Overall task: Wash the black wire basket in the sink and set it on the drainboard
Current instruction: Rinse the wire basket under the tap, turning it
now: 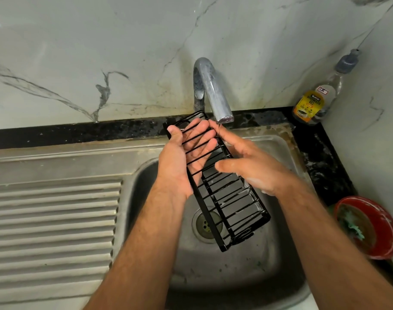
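A home kitchen: a steel sink (280,148) with a ribbed drainboard (52,220) on its left, a chrome tap (211,90) on a marble-patterned wall (79,52), and a dishwash gel bottle (314,101) at the black counter's (79,133) back right corner.

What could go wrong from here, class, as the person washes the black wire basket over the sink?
1. The long black wire basket slopes down toward the drain; the wet left hand only cradles its upper end, so it might slip into the steel sink.
2. The soapy right hand rubs thin wires, where fingers could catch.
3. The metal tap sits close above, so lifting the basket could knock it.
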Motion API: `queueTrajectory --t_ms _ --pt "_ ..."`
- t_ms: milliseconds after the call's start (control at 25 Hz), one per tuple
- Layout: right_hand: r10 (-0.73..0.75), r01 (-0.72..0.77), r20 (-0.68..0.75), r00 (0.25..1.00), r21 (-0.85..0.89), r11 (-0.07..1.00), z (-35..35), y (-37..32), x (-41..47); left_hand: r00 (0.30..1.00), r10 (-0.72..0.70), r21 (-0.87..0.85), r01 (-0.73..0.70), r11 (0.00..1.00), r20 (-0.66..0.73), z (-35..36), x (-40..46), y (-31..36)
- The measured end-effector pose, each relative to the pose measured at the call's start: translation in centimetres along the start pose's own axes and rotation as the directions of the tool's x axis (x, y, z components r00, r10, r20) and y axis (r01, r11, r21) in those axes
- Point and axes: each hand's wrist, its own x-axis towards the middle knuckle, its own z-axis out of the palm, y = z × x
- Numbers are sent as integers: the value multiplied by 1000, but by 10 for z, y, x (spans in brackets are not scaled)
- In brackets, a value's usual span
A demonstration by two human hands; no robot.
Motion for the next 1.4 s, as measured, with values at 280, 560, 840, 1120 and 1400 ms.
queueTrajectory --t_ms 280,560,840,1120,1400 --pt "32 -33 -14 999 -94 995 -5 -9 7 996 -65 132 57 990 58 -1 -4 2" --pt "125 -118 -432 893 45 992 9 3 -2 986 -8 895 -147 422 166 -2 -2 13" --pt "259 -260 -814 520 138 956 33 -3 6 897 268 934 -353 -47 353 -3 4 2" --pt "359 -183 -761 540 310 933 51 -8 26 634 433 749 -394 -533 641 3 21 -4" --pt "330 -93 -798 505 329 940 44 1 31 257 538 573 -582 -577 803 -29 25 -24"
